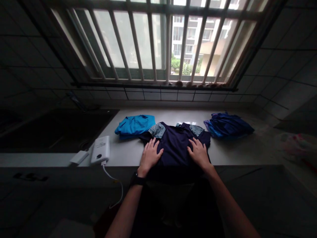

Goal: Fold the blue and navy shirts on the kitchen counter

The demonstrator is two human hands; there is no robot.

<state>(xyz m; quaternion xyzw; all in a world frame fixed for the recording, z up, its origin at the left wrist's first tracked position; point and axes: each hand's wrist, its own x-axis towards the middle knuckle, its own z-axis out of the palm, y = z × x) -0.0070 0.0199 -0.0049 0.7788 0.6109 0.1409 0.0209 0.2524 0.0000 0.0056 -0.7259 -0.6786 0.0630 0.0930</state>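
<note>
A dark navy shirt [176, 145] lies flat on a pale counter [223, 153], with its collar pointing away from the person toward the window and its hem toward the person's body. Its long axis runs from the window side to the near counter edge, roughly square to that edge, and the lower part fades into shadow at the edge. A patterned grey-blue panel [157, 130] sits at one shoulder and a matching one [196, 130] at the other. A small tag [178, 124] shows at the collar, but nothing on it can be read. The left hand [150, 156] and the right hand [199, 153] are well apart, both pressed palm down on the shirt with fingers spread, neither one clamped on the cloth. A black watch [137, 180] circles the left wrist. Left of the shirt, nearest the left hand, lies a folded bright blue garment [135, 126], and a white power bank [100, 150] with small, unreadable print sits near the counter edge. A white cable [116, 180] hangs from it, and a white plug [79, 157] lies just beside it. Right of the shirt is a rumpled pile of dark blue clothes [228, 125]. A dark sink [56, 130] is set into the counter's left side, below a barred window [153, 39].
</note>
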